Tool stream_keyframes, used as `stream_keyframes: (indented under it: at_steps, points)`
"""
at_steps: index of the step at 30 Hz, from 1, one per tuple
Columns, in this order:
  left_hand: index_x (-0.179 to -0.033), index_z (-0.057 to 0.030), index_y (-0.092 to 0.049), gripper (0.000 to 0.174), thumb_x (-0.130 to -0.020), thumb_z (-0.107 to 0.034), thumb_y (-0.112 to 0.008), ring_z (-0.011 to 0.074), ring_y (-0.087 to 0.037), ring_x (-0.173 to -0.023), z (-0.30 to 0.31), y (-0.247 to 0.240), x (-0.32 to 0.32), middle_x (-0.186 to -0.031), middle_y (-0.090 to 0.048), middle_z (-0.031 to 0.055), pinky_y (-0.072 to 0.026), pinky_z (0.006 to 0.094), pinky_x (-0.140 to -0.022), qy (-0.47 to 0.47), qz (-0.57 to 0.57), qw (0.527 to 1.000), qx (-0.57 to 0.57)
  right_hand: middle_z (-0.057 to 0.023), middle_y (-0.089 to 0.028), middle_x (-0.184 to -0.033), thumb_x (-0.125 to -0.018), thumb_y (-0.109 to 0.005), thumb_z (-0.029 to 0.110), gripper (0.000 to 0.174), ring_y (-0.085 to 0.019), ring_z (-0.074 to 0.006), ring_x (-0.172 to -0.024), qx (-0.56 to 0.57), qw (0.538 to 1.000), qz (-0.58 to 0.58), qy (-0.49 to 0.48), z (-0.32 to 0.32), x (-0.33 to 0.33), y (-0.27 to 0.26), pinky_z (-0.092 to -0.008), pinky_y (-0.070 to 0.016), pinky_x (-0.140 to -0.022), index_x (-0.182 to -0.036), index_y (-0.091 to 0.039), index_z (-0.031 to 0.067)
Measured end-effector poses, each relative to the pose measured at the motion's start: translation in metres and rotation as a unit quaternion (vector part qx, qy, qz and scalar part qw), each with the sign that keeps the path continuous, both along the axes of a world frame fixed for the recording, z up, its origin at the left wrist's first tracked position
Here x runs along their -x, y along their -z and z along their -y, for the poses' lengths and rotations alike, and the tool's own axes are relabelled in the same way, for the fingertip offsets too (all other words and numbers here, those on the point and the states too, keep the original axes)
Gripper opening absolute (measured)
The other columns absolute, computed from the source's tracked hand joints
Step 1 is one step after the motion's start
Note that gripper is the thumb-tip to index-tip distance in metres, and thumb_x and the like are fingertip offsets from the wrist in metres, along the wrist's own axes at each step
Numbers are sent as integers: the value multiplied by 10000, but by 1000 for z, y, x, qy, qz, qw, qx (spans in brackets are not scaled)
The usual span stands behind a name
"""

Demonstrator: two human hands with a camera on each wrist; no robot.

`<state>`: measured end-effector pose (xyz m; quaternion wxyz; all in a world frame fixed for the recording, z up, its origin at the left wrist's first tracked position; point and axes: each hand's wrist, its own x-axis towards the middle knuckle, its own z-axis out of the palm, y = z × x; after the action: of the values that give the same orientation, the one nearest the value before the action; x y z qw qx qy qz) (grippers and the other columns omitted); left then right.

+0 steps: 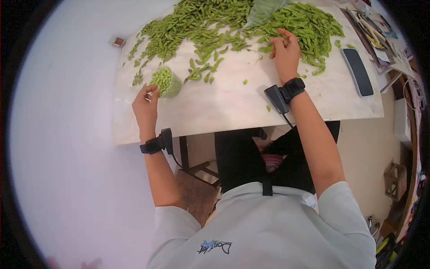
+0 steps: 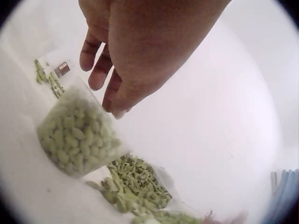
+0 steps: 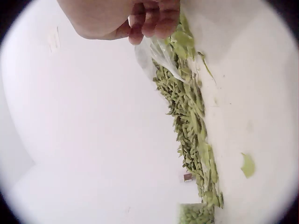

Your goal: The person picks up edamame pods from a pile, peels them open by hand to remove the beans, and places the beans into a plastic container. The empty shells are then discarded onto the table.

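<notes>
My left hand (image 1: 145,107) hovers with its fingertips right at the rim of a clear plastic cup (image 1: 174,88). Shelled green soybeans (image 2: 77,137) fill much of that cup in the left wrist view. Loosely bent, the left fingers (image 2: 96,77) show nothing between them. At the near edge of a heap of light green, flattened edamame pods (image 1: 313,33) is my right hand (image 1: 287,56). Its fingers (image 3: 152,21) are loosely curled, and no pod shows in them. Plumper edamame pods (image 1: 179,29) form a second heap along the back of the table.
A clear plastic bag (image 1: 264,11) lies between the heaps. Loose pods (image 1: 204,69) are spread right of the cup, and small green scraps (image 1: 245,82) dot the white tabletop (image 1: 224,110). At the right edge lies a phone (image 1: 358,71). A small brown packet (image 1: 118,42) is at the far left.
</notes>
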<state>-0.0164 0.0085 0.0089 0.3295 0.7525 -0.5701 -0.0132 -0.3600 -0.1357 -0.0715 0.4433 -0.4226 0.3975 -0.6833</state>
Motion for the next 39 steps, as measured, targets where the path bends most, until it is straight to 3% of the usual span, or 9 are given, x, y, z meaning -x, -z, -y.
stream_keyframes:
  at_steps: [4, 7, 13, 17, 23, 26, 30, 36, 39]
  points:
    - [-966, -52, -678, 157, -849, -142, -623, 123, -507, -667, 2, 8, -4, -911, -664, 42, -414, 246, -630, 73, 92, 990, 81, -59, -615, -798, -892, -472, 72, 254, -491, -62, -544, -33, 999, -15, -19, -1, 1, -1, -216, -416, -443, -1129, -507, -12]
    - [-1033, -66, -660, 184, -890, -132, -565, 121, -517, -695, 0, -3, 7, -968, -660, 46, -415, 243, -646, 30, 15, 994, 102, -52, -633, -771, -889, -464, 93, 220, -492, -58, -544, -43, 999, -21, -16, 0, -1, -2, -217, -410, -460, -1075, -550, 13]
    - [-1103, -67, -629, 230, -904, -97, -516, 97, -559, -821, 31, -27, 38, -981, -658, 49, -429, 234, -694, 99, -73, 983, 139, -50, -630, -747, -867, -426, 76, 232, -479, -66, -551, -36, 998, -16, -46, -1, -3, 1, -220, -403, -516, -1023, -587, 19]
    - [-1075, -49, -634, 224, -880, -73, -526, 98, -569, -839, 82, -28, 70, -980, -661, 46, -448, 249, -718, 203, -49, 971, 119, -32, -584, -663, -833, -404, 48, 233, -460, -73, -548, -50, 996, -24, -73, -2, -1, -1, -229, -378, -514, -933, -611, 9]
    - [-1033, -54, -642, 210, -842, -107, -574, 148, -604, -815, 178, -25, 121, -935, -667, 55, -468, 288, -755, 227, -37, 973, -17, -17, -535, -614, -834, -430, 65, 194, -434, -90, -532, -49, 994, -70, -63, -1, -1, 4, -245, -351, -507, -872, -610, 2]
    - [-1024, -57, -645, 212, -835, -138, -590, 172, -613, -825, 229, -8, 122, -933, -665, 65, -470, 294, -749, 258, 15, 966, 17, -26, -536, -613, -854, -476, 108, 166, -453, -89, -541, -15, 995, -102, -8, 0, -5, 6, -256, -361, -510, -886, -601, 2]
    - [-1032, -54, -642, 225, -834, -142, -585, 215, -636, -844, 278, 9, 136, -949, -672, 89, -491, 329, -746, 225, 53, 973, 2, -42, -546, -607, -868, -518, 155, 161, -476, -121, -530, -65, 991, -116, -15, -8, -2, -9, -285, -376, -510, -940, -568, 20]
    - [-1042, -129, -655, 236, -843, -241, -594, 223, -643, -880, 317, 32, 148, -979, -676, 40, -510, 370, -736, 122, 150, 977, -86, -68, -525, -586, -871, -530, 175, 148, -509, -211, -530, -82, 986, -143, -22, -7, -4, -8, -348, -387, -524, -961, -554, 61]
    - [-1040, -118, -653, 231, -839, -217, -597, 217, -648, -883, 326, 38, 147, -968, -679, 45, -510, 365, -721, 129, 114, 980, -99, -70, -531, -596, -867, -535, 177, 146, -517, -223, -545, -94, 985, -142, -29, -9, -3, -13, -357, -398, -541, -960, -556, 66]
